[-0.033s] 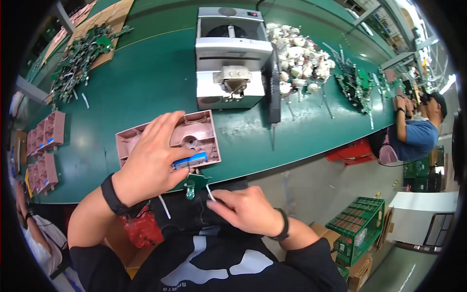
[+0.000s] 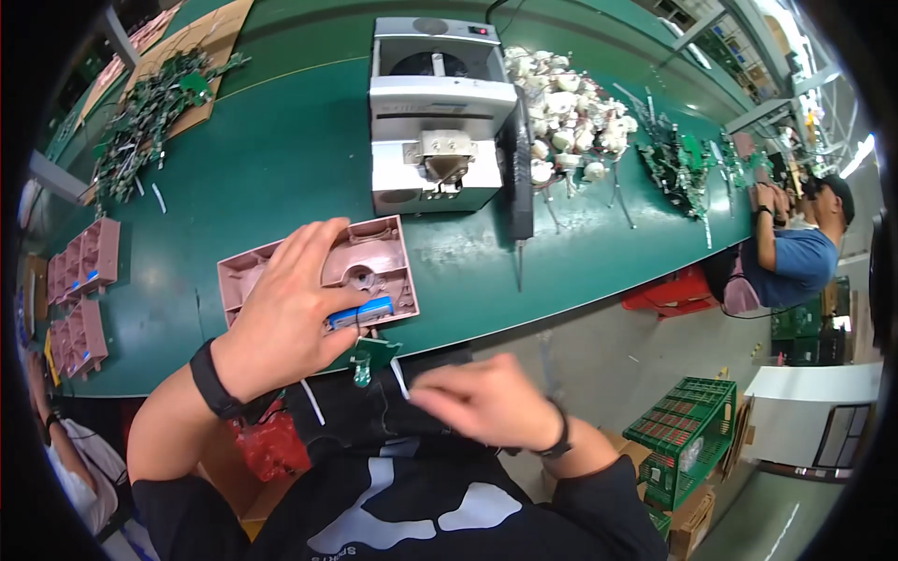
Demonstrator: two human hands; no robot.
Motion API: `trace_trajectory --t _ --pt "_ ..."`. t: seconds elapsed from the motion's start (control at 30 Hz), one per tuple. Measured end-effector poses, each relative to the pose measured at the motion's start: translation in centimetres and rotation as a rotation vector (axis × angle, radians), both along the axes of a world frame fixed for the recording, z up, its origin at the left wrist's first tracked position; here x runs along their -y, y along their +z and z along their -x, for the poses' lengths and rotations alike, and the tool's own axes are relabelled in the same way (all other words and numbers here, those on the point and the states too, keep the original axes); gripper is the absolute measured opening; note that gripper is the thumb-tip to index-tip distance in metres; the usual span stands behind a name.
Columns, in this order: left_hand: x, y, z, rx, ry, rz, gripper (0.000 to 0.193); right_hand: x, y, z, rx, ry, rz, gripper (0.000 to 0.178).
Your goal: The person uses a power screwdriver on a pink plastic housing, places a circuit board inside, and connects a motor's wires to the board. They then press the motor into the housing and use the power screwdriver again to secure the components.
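Left hand (image 2: 285,304): spread wide, pink tray (image 2: 365,251) still steadied
Blue battery (image 2: 377,308): seen inside the tray
Green board (image 2: 379,351): hung past the tray's near edge
White strip (image 2: 400,378): left more exposed
Right hand (image 2: 491,402): shifted rightward, blurred; hold on strip perhaps eased, cannot be told

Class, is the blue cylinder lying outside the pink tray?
No, the blue cylinder lies inside the pink tray, next to the left hand.

Green workbench (image 2: 281,168) beneath a pink tray (image 2: 381,251), silver machine (image 2: 440,98), white parts (image 2: 567,117) and green circuit boards (image 2: 675,170)
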State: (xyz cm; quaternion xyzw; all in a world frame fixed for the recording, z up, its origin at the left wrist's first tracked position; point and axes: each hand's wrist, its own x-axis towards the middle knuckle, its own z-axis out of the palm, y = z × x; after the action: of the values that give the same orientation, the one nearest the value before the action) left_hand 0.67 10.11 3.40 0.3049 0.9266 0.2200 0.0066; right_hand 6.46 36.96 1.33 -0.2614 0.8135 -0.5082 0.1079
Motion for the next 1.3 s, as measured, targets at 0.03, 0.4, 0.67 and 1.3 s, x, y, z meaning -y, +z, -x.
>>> trace_trajectory --t 0.03,0.4,0.67,1.3 --pt "0.1 -0.1 0.2 -0.010 -0.007 -0.018 0.035 -1.6 0.3 1.1 -0.048 -0.155 0.001 0.010" --pt "0.6 0.7 -0.6 -0.032 0.046 0.050 0.046 -14.9 -2.4 19.1 -0.900 -0.369 -0.744 0.043" --pt "2.0 5.8 -3.9 -0.032 0.010 -0.174 0.059 -16.5 -2.2 21.4 -0.813 -0.347 -0.960 0.047" --pt "-0.3 -2.7 -12.7 0.603 -0.207 -0.811 0.051 -15.9 -0.6 23.5 -0.541 -0.396 -0.781 0.043"
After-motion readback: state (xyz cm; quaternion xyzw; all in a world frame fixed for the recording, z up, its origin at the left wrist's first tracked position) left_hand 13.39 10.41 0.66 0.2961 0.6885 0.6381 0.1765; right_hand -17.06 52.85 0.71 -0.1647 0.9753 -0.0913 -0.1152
